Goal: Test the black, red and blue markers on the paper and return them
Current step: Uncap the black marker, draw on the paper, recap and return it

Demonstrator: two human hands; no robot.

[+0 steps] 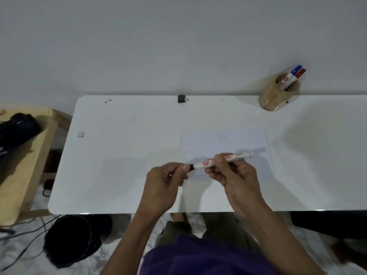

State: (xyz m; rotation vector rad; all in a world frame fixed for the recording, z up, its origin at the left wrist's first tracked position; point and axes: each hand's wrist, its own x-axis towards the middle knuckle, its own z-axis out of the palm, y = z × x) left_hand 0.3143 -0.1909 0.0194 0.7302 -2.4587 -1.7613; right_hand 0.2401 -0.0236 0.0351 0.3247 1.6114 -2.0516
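I hold the black marker (206, 163), a white barrel with a red logo, level above the near edge of the sheet of paper (226, 143). My right hand (232, 173) grips the barrel around its middle. My left hand (168, 181) pinches the marker's black cap end (191, 167) between thumb and fingers. The cap sits against the barrel. The blue marker (293, 74) and the red marker (298, 75) stand tilted in a wooden pen cup (278, 96) at the table's far right.
The white table (123, 155) runs along a white wall. A small black object (181, 99) lies at its far edge. A wooden stool (27, 155) with dark cloth stands to the left. A black bag (75, 239) and cables lie on the floor.
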